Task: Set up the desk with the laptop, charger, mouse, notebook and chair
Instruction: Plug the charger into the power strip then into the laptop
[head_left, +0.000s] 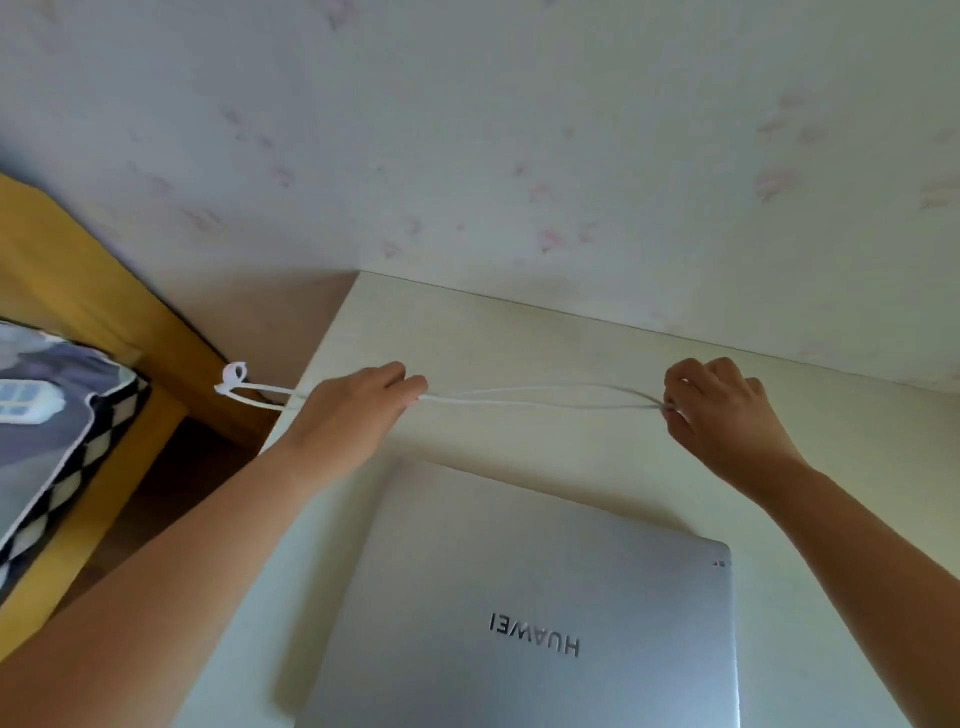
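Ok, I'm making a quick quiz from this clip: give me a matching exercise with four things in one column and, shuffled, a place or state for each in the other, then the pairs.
Things:
1. laptop
2. white charger cable
3. patterned pillow
4. desk

Places or states:
A. stretched between the left hand and the right hand
B. lying closed, its lid logo upside down to the camera
C. pushed up against the wallpapered wall
D. off to the left, on the yellow bed

Pairs: 1-B, 2-A, 3-D, 4-C
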